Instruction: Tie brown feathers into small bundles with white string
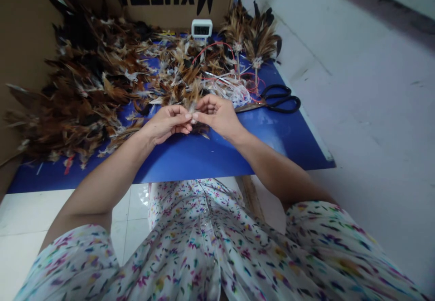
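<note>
Both of my hands meet over the blue tabletop (190, 160), pinching the pale base of a small brown feather tuft (193, 106). My left hand (168, 122) closes on it from the left, thumb against fingers. From the other side my right hand (219, 115) grips it with thumb and forefinger. The tuft's tips point away from me, and its base is mostly covered by my fingertips. Just beyond my fingers lies a pile of loose feathers (173, 72). Clear plastic strips (231, 88) and thin red string (217, 45) are tangled to the right of it.
Black-handled scissors (280, 99) lie right of my hands. A large feather heap (84, 88) covers the left side. Two feather bundles on sticks (260, 43) rest at the back right, near a small white digital clock (201, 28). A cardboard box (163, 16) stands behind.
</note>
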A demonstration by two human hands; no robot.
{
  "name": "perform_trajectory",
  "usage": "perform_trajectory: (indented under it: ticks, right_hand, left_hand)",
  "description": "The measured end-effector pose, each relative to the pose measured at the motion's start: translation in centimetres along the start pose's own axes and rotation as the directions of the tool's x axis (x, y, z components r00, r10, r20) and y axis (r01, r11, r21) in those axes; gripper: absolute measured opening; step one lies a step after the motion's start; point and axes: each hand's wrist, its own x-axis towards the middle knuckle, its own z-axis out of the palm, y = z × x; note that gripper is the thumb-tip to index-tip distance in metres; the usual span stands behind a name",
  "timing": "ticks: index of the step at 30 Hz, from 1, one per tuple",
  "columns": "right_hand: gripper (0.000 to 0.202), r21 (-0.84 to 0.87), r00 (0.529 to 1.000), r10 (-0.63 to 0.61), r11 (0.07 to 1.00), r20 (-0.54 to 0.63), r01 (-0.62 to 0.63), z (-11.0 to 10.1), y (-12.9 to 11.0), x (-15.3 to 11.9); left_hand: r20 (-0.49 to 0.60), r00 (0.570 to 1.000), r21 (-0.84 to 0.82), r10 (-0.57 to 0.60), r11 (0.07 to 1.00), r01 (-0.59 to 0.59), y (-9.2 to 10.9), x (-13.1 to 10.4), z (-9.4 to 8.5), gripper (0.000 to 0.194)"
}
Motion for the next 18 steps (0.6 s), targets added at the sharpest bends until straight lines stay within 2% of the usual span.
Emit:
perform_trajectory:
  ticks: [3,7,11,15,18]
  right_hand:
    - [0.038,0.023,1.000,0.013,1.000,-0.013,-0.012,-0.1,0.3,0.1]
    - [0.039,0.137,0.997,0.070,0.989,-0.036,-0.064,-0.2,0.0,0.1]
    - [0.028,0.200,0.994,0.106,0.975,-0.034,-0.098,-0.2,-0.7,0.1]
    - [0.016,0.166,0.997,0.067,0.984,-0.026,-0.062,-0.1,-0.9,0.0]
    - [0.015,0.084,0.999,-0.016,0.996,-0.049,0.020,-0.2,-0.7,0.0]
  left_hand:
    - [0.005,1.000,-0.016,0.011,1.000,-0.011,-0.1,0.0,0.0,0.033]
    - [-0.007,0.999,-0.086,0.051,0.995,-0.051,-0.1,0.1,-0.1,0.037]
    - [-0.014,0.997,-0.141,0.073,0.987,-0.075,0.0,0.0,0.1,0.038]
    - [-0.020,0.999,-0.132,0.048,0.990,-0.051,0.0,-0.1,0.3,0.036]
    - [0.008,1.000,-0.137,0.025,0.990,-0.023,-0.2,0.0,0.3,0.035]
